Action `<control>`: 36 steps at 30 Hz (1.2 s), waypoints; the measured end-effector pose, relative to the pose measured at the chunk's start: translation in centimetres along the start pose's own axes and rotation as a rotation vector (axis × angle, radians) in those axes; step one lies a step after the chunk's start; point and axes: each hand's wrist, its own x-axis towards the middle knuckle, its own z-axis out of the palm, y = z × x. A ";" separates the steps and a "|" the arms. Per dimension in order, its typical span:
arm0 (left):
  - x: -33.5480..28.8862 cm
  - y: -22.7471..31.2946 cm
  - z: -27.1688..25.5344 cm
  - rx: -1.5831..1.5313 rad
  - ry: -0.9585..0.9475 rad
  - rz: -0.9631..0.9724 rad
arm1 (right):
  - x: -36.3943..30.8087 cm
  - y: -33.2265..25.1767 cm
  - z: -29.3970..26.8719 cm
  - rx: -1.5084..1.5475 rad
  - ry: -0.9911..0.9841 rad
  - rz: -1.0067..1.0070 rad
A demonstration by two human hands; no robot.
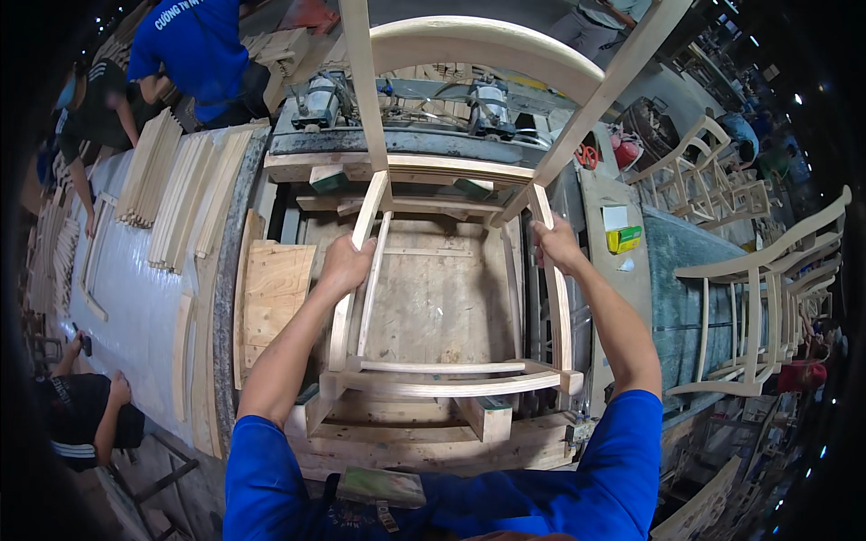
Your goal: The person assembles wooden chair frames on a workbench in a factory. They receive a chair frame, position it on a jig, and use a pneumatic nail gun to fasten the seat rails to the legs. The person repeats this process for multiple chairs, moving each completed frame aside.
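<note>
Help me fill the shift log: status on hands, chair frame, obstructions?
Left hand grips left side of chair frame, right hand grips right. Chair frame above wooden supports. Nothing visibly blocking hands.

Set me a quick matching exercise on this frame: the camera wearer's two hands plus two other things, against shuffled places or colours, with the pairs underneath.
Things
1. Left hand
2. Right hand
3. Small box
4. Wood strips

Places or colours
A. Yellow and green
B. On the right side of the chair frame
C. Piled on the table at the left
D. On the left side of the chair frame

Pairs: 1-D; 2-B; 3-A; 4-C
</note>
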 end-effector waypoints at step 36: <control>-4.3 -12.9 0.9 0.935 0.238 0.058 | -5.4 12.6 11.3 0.050 -0.059 -0.025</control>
